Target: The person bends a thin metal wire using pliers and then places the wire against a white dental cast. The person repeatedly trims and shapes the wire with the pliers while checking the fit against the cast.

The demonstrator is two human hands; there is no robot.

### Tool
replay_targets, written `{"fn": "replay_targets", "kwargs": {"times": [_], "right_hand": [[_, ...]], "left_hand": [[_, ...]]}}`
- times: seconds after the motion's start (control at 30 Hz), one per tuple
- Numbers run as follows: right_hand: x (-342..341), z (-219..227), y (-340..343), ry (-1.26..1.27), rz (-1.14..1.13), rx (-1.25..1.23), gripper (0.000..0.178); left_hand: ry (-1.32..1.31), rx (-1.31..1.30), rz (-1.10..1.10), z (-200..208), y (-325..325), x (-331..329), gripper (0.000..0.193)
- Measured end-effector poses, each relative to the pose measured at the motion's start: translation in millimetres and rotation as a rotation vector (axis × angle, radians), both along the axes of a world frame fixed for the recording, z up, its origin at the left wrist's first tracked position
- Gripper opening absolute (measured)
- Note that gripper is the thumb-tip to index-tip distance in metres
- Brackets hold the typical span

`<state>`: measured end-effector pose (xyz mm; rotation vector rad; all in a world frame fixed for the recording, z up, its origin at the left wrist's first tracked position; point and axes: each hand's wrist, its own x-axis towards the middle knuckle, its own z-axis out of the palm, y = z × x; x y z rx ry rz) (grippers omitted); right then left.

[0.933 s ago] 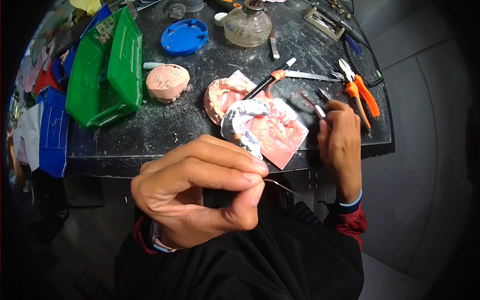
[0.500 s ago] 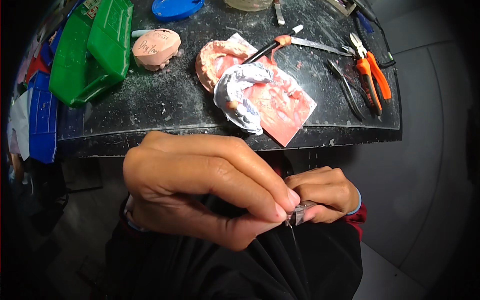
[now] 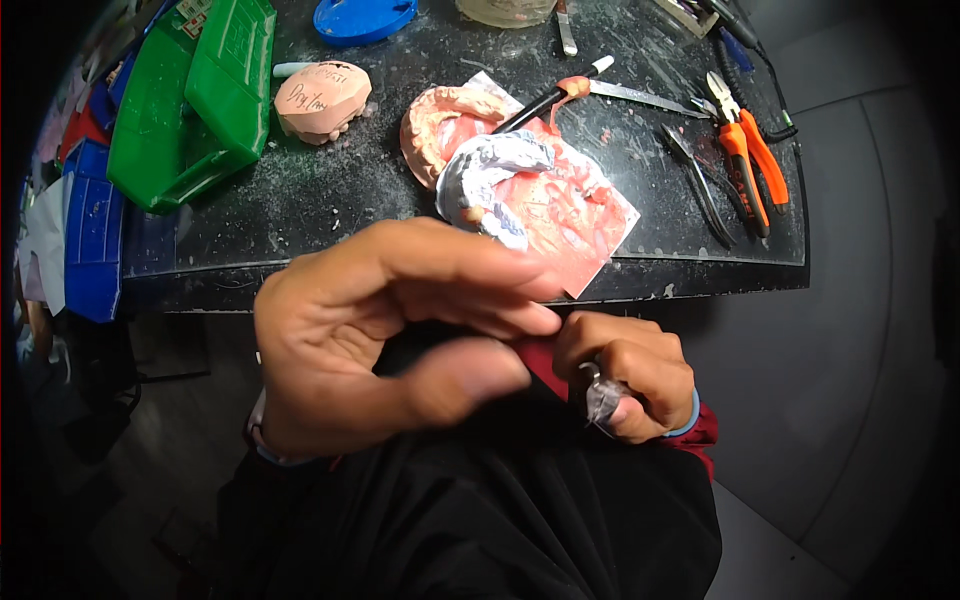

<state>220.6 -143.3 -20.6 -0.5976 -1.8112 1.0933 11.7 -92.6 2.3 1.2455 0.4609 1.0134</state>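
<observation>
My left hand [image 3: 390, 330], slightly blurred, is open over my lap, thumb apart from the curled fingers and nothing held between them. Beside its fingertips, my right hand [image 3: 635, 375] is wrapped round what look like metal pliers [image 3: 603, 400]. Only their shiny jaw end shows, and the palm hides the handles. A thin wire [image 3: 590, 372] curves up from the jaws. Beyond my hands, a pink dental cast [image 3: 430, 125] and a cast covered in silvery foil [image 3: 465, 180] lie on a pink wax sheet [image 3: 585, 265] near the table's front edge.
Orange-handled pliers [image 3: 745, 160] and slim dark pliers [image 3: 700, 185] lie at the right. A black-handled wax knife [image 3: 540, 108] rests across the cast. Another pink cast [image 3: 320, 105], a green bin [image 3: 180, 160], a blue bin [image 3: 95, 240] and a blue lid [image 3: 365, 22] are leftward.
My left fingers have let go of the wire and spread apart, moving back and up. My right hand has shifted slightly left and up, still gripping the pliers.
</observation>
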Motion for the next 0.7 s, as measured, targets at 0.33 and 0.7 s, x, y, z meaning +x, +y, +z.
{"fn": "replay_targets", "kwargs": {"times": [0.33, 0.7], "right_hand": [[-9, -9, 5, -0.072, -0.298, 0.207, 0.031], [-20, -11, 11, -0.063, -0.36, 0.218, 0.029]], "left_hand": [[0.072, 0.143, 0.108, -5, -16, 12, 0.017], [0.26, 0.642, 0.4, 1, -15, 8, 0.013]]}}
